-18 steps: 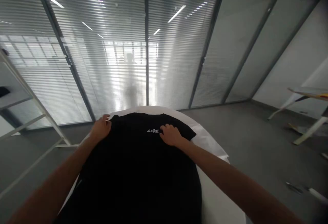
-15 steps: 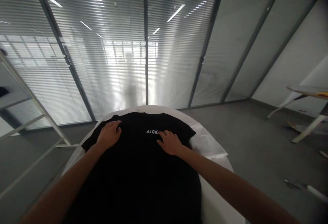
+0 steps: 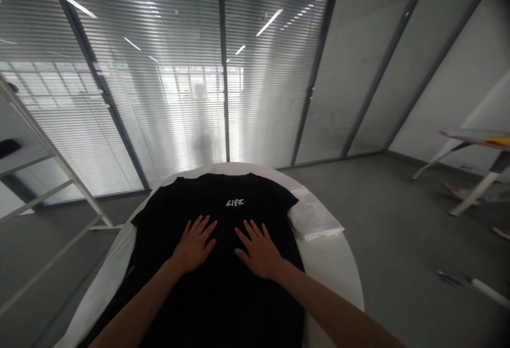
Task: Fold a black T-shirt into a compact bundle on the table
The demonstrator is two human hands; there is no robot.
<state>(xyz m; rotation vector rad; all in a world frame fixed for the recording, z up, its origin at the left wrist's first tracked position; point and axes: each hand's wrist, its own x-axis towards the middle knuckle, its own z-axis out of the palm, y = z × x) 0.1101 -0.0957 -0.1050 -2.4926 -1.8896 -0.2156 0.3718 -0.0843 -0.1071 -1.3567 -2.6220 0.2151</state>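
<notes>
Pressing my left hand [image 3: 195, 244] and right hand [image 3: 258, 247] flat, fingers spread, on the black T-shirt [image 3: 223, 284] covering the white round counter [image 3: 338, 263], I am facing glass walls with blinds [image 3: 179, 71] across grey floor [image 3: 398, 220].

The single head view looks forward and down from close behind both flat hands toward the blinds [image 3: 179, 98] beyond.
</notes>
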